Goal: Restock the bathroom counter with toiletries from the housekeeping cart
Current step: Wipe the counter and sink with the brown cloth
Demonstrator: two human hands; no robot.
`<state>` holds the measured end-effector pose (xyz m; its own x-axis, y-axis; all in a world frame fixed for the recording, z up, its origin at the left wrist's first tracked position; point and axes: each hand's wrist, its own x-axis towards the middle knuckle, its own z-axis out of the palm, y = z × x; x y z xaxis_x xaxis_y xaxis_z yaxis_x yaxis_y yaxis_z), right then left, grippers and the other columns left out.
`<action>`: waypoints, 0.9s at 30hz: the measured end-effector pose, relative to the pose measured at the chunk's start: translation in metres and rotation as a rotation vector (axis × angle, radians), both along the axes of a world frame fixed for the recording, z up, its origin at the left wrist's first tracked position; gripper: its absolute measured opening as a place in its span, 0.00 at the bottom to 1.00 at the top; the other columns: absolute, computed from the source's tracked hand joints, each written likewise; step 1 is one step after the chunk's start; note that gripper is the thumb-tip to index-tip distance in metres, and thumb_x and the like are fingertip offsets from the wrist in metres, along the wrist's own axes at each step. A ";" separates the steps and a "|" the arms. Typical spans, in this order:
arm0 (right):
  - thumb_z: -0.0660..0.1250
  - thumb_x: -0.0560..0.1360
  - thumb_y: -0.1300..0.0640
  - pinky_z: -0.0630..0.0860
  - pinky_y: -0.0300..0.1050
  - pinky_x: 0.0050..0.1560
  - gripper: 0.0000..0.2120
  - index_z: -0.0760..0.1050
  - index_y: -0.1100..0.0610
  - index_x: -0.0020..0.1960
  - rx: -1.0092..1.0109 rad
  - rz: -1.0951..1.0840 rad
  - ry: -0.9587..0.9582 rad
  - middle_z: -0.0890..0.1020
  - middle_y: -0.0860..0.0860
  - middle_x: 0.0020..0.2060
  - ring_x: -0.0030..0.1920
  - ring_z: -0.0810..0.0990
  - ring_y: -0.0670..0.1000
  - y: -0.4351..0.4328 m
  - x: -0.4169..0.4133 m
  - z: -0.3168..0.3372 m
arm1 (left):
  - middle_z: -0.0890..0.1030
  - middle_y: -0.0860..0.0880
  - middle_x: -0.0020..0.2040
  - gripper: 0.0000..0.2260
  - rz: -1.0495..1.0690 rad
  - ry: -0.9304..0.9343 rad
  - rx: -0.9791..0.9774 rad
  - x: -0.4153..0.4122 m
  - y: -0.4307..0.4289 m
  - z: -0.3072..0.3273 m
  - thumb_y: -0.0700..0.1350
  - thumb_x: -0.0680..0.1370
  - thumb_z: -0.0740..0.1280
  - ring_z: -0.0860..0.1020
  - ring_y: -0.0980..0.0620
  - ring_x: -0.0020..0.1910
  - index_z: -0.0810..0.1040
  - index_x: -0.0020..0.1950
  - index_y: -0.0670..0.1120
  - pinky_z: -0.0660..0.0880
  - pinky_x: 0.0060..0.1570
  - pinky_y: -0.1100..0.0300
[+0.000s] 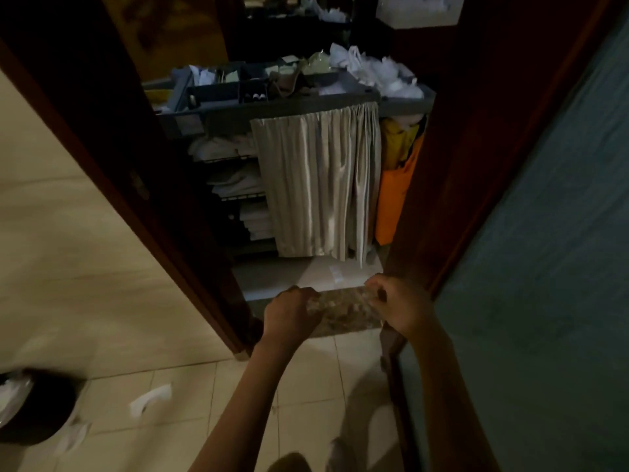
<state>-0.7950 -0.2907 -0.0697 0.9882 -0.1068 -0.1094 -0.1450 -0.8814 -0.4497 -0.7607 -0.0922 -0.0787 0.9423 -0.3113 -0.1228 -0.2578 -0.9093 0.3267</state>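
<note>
Head view, dim light; person stands inside the doorway, facing out.

Cart (279,107) stands just beyond the doorway and fills most of its width; grey top tray divided into compartments; two small pale-capped bottles (257,96) sit in a front compartment, other contents too dark to name; white plastic bags (377,73) heaped at the tray's right end. Beige curtain (316,185) hangs from the tray's front edge and covers the right part of the shelves; left part uncovered, folded white linen (235,178) stacked on wire shelves; orange bag (394,199) hangs at the cart's right side, close to the door frame (476,131).

Dark wooden door (136,165) stands open on the left, its edge running down to the floor near the left hand; teal wall (561,267) on the right. Speckled stone threshold (343,311) crosses the gap; a strip of pale floor lies between it and the curtain's lower edge, with a white scrap (337,274) on it.

Left hand (292,311) and right hand (401,308) raised in front at one level, apart, over the threshold; fingers of both curled inward; cannot tell whether they pinch anything; neither touches the cart.

Tile floor (306,386) under the arms; black bin (37,407) at lower left, white wrapper (149,400) on the tiles just beside it.
</note>
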 end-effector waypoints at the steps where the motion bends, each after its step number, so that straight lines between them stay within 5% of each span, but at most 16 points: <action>1: 0.66 0.77 0.57 0.74 0.44 0.56 0.14 0.76 0.51 0.63 0.001 0.021 0.016 0.81 0.50 0.56 0.56 0.78 0.51 -0.002 0.009 -0.001 | 0.78 0.49 0.58 0.13 0.017 0.017 -0.007 0.008 -0.001 -0.001 0.51 0.79 0.63 0.78 0.50 0.55 0.77 0.62 0.51 0.72 0.51 0.59; 8: 0.68 0.76 0.52 0.75 0.47 0.56 0.14 0.76 0.54 0.61 0.003 0.086 0.035 0.81 0.51 0.54 0.55 0.79 0.52 -0.016 0.075 -0.021 | 0.78 0.51 0.59 0.15 0.112 0.080 -0.090 0.075 -0.008 -0.016 0.52 0.77 0.67 0.77 0.51 0.57 0.76 0.63 0.55 0.74 0.54 0.58; 12: 0.66 0.71 0.51 0.80 0.54 0.43 0.13 0.81 0.54 0.52 0.055 0.056 -0.151 0.84 0.51 0.42 0.43 0.83 0.53 -0.028 0.122 -0.038 | 0.78 0.51 0.59 0.14 0.102 0.111 -0.143 0.126 -0.020 -0.026 0.49 0.77 0.67 0.77 0.52 0.57 0.76 0.63 0.53 0.74 0.54 0.59; 16: 0.67 0.75 0.54 0.75 0.49 0.58 0.15 0.78 0.53 0.61 0.037 0.063 -0.121 0.82 0.49 0.54 0.54 0.80 0.50 -0.032 0.199 -0.011 | 0.78 0.52 0.61 0.17 0.091 0.105 -0.204 0.204 -0.033 -0.026 0.49 0.77 0.69 0.76 0.53 0.59 0.75 0.65 0.51 0.70 0.57 0.61; 21: 0.68 0.76 0.54 0.76 0.49 0.57 0.15 0.77 0.50 0.62 0.031 0.065 -0.164 0.81 0.48 0.55 0.56 0.79 0.49 -0.045 0.321 0.035 | 0.80 0.50 0.59 0.17 0.094 -0.032 -0.257 0.328 -0.044 0.008 0.49 0.77 0.68 0.77 0.51 0.57 0.75 0.65 0.51 0.70 0.51 0.61; 27: 0.68 0.77 0.55 0.75 0.46 0.56 0.17 0.75 0.52 0.65 -0.059 0.114 -0.193 0.81 0.49 0.58 0.55 0.79 0.50 -0.044 0.449 0.058 | 0.78 0.52 0.62 0.22 0.084 0.014 -0.226 0.442 -0.040 0.030 0.54 0.76 0.69 0.77 0.52 0.58 0.71 0.69 0.53 0.72 0.51 0.60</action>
